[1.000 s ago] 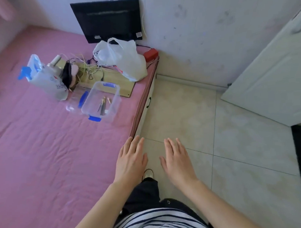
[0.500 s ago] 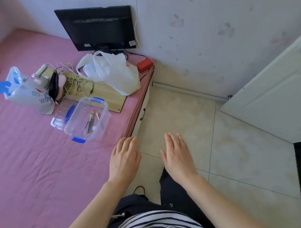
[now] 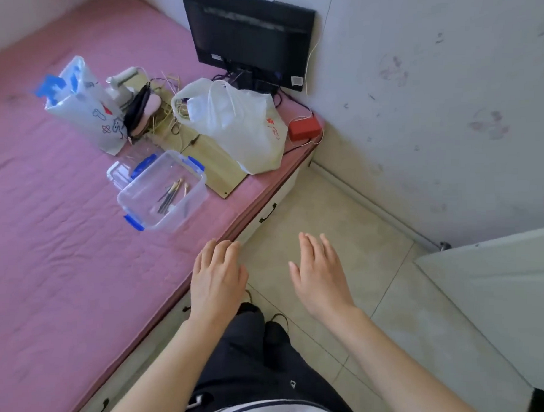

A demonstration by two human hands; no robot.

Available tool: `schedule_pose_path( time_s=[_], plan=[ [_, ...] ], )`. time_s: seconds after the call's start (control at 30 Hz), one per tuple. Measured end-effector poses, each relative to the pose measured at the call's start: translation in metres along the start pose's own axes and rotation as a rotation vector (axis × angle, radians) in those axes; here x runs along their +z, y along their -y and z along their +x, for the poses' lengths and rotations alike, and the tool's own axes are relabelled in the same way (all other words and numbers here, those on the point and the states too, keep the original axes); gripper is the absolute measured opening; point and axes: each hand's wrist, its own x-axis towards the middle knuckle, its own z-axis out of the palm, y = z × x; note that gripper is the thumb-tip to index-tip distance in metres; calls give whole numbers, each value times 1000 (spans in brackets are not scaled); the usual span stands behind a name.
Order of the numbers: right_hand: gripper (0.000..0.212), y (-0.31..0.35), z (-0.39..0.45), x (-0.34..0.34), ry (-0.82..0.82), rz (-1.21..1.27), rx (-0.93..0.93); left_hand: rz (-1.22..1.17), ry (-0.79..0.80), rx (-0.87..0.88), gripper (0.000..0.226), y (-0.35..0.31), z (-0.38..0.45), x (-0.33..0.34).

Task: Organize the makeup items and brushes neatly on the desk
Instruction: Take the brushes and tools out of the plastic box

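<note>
A clear plastic box (image 3: 190, 205) with blue clips sits on the pink-covered surface (image 3: 59, 250) and holds several thin makeup brushes (image 3: 170, 195). Its clear lid (image 3: 121, 171) lies just behind it. A dark pouch with a pink item (image 3: 141, 110) leans against a printed plastic bag (image 3: 85, 104). My left hand (image 3: 217, 280) hovers with flat fingers over the surface's near edge, below the box. My right hand (image 3: 321, 278) is held out flat above the floor. Both hold nothing.
A white plastic bag (image 3: 237, 123) rests on a wooden board (image 3: 220, 169) in front of a black monitor (image 3: 249, 40). A red box (image 3: 304, 129) sits in the corner with tangled cords. Tiled floor (image 3: 342, 234) and a white door (image 3: 499, 299) lie to the right.
The view has swung so the box and bags sit more centrally. Both hands stay flat and apart, now a little nearer the surface's edge.
</note>
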Motion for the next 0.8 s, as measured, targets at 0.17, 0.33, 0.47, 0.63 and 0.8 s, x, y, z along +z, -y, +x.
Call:
schedule_pose_path(
  time_s=[0.17,0.33,0.47,0.63,0.8],
  plan=[
    [62,5,61,-10,22,-45,-111,5,20,-150,37,9,32,4],
    [61,36,125,-18,36,-77,-255,-29,-4,-258,35,34,71,2],
    [58,72,173,-25,0,-122,-373,-46,-19,-316,35,64,102,-3],
    [60,108,235,-23,74,-166,-464,-61,-35,-388,35,100,137,-9],
    [60,140,282,-20,120,-191,-563,-80,-45,-487,34,129,165,-12]
  ],
)
